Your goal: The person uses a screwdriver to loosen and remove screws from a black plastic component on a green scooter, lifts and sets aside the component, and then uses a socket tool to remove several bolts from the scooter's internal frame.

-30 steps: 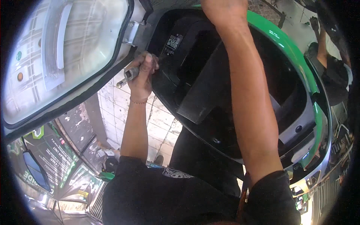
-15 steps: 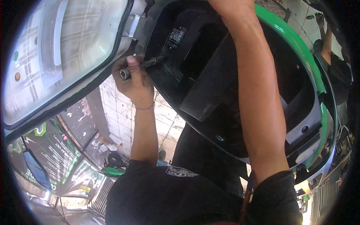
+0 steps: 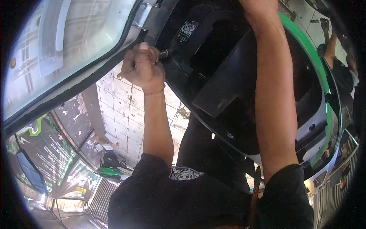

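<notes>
Daylight, strong and diffuse. The pale translucent panel (image 3: 57,49) at upper left is washed out by glare. The black scooter body (image 3: 228,84) reads as a dark mass, its recess detail lost in shadow. The tiled floor (image 3: 126,110) is evenly lit. Heavy fisheye bending toward a black circular rim. Edges soft; the person at upper right (image 3: 339,68) is possibly blurred. The centre is fairly sharp.

The scooter body (image 3: 236,76) is showing glossy black with a bright green rim stripe (image 3: 305,49), while the raised seat underside (image 3: 57,49) is looking pale grey-white. The floor tiles (image 3: 122,110) are appearing off-white with dark grid lines and stains.
</notes>
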Demonstrator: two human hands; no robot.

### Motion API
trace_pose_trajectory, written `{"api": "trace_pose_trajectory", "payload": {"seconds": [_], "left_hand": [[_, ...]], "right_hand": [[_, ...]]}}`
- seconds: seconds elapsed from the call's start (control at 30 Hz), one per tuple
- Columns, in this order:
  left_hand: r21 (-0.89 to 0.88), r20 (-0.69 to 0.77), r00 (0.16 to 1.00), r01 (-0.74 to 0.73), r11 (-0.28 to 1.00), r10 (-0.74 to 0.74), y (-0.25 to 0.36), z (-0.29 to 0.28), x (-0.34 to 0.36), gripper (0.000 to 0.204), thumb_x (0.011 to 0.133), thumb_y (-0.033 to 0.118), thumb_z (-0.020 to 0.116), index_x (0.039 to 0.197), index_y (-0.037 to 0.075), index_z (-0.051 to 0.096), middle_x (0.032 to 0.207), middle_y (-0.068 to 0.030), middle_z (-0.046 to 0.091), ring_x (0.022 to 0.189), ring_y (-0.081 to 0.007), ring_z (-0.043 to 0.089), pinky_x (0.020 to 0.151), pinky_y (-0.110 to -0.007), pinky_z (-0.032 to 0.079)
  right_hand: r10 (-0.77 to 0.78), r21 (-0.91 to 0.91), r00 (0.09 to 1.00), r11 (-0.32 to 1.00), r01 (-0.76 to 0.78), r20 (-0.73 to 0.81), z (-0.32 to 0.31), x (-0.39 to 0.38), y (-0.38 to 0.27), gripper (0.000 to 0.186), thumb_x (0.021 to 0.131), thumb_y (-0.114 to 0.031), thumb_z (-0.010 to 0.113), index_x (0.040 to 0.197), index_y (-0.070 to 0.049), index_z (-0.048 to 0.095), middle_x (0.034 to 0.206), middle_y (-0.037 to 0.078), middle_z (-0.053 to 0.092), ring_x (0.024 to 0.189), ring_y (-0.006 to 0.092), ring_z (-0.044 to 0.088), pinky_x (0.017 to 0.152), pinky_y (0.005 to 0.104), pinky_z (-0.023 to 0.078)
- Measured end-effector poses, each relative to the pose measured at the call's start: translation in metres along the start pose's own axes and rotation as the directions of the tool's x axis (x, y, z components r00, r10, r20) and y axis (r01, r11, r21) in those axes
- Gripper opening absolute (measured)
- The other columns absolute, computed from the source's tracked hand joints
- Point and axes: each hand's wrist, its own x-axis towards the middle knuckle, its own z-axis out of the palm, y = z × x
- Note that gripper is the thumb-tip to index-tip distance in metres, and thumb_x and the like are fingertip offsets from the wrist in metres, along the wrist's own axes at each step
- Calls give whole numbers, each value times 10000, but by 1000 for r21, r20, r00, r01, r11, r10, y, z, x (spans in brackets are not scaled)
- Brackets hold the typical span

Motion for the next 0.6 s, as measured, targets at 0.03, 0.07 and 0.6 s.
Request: {"api": "trace_pose_trajectory", "payload": {"seconds": [0.03, 0.07, 0.6], "left_hand": [[1, 40, 999, 4, 1000, -5, -1, -4, 0, 332, 890, -19, 602, 622, 60, 424, 552, -58, 455, 468, -119, 381, 446, -287, 336], [30, 65, 998, 13, 999, -15, 3, 1, 1, 344, 891, -6, 619, 621, 64, 417, 538, -51, 382, 463, -143, 364, 460, -296, 301], [168, 601, 783, 73, 983, -160, 7, -27, 40, 268, 852, -9, 652, 612, 5, 533, 632, -60, 586, 556, -107, 500, 521, -257, 384]], "right_hand": [[15, 65, 999, 998, -17, 34, 1, -2, -3, 354, 850, -195, 598, 1056, 83, 670, 950, 214, 700, 895, 280, 664, 813, 358, 504], [31, 124, 997, 991, -39, 66, -2, -4, -6, 344, 852, -181, 599, 1057, 86, 667, 933, 204, 699, 874, 259, 661, 794, 347, 504], [103, 568, 992, 822, -41, -77, -4, 13, 14, 147, 890, -116, 619, 903, 31, 627, 797, 90, 616, 673, 209, 599, 641, 329, 498]]}}
